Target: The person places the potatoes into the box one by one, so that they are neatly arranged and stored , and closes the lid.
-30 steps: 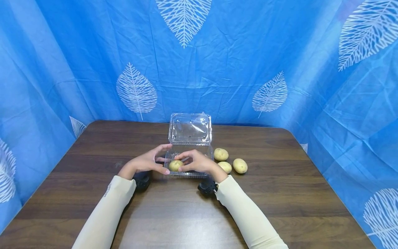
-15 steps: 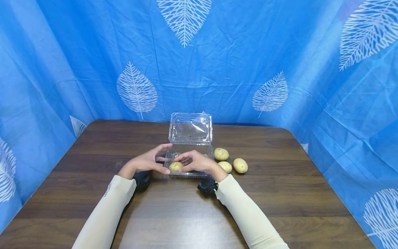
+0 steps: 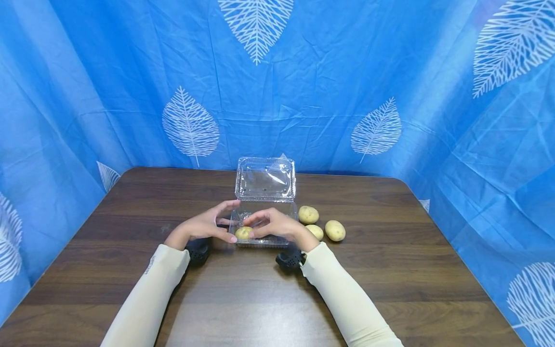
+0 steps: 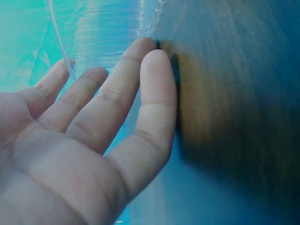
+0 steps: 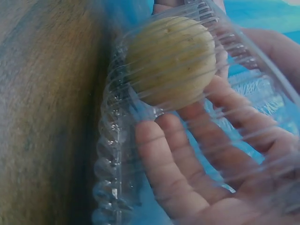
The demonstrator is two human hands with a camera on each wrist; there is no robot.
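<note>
Backdrop: a blue cloth [image 3: 329,96] printed with white leaves hangs on three sides of a dark wooden table [image 3: 260,299].
Container: a clear plastic clamshell box [image 3: 264,219] sits at the middle of the table, toward 12 o'clock from the person; its hinged lid [image 3: 265,179] stands open and leans back at the far side. The walls are ribbed and glossy, and one can see straight through them.
Potato in the box: a small potato [image 3: 244,233], round and pale yellow with fine brown specks on a dull skin, sits in the near left corner of the tray. From the right wrist it shows through the ridged wall [image 5: 171,61].
Right hand: the right hand [image 3: 274,224] reaches into the tray with its fingers [image 5: 187,173] curved round the potato, the fingertips on its skin; it holds the potato.
Left hand: the left hand [image 3: 207,225] lies at 9 o'clock of the box, fingers [image 4: 133,79] straight and close together, their tips against the outer wall; it grips nothing.
Loose potatoes: three more potatoes [image 3: 322,225], of the same pale yellow, lie on the wood at 3 o'clock of the box, close together.
Sleeves: both forearms wear cream sleeves [image 3: 347,299].
</note>
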